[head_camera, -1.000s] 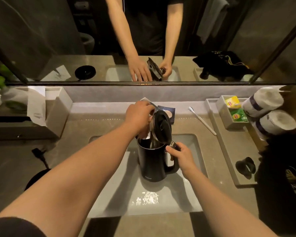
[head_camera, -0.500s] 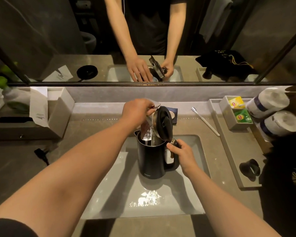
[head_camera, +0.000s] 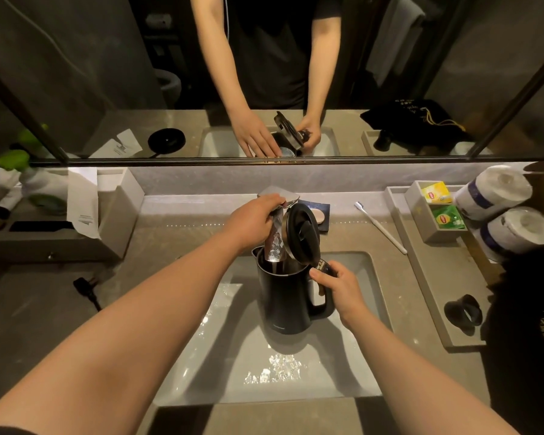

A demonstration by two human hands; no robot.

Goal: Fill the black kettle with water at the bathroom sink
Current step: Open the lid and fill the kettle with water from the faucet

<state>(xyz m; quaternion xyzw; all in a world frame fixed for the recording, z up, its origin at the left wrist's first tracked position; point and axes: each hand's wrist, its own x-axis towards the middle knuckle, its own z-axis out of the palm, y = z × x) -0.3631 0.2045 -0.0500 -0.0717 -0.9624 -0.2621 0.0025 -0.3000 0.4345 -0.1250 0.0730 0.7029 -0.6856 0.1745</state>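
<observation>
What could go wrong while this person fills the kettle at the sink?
Water is pouring from the faucet into the open black kettle; only the left hand on the faucet can stop it, so it could overflow. The stream falls close beside the raised lid and could splash off it. The right hand alone holds the handle as the weight grows, so the kettle might tip.

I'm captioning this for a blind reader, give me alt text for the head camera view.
A person's right hand holds a black kettle by its handle in a bathroom sink, lid flipped open, while the left hand works the faucet and water pours in. A toothbrush lies on the counter behind.
</observation>
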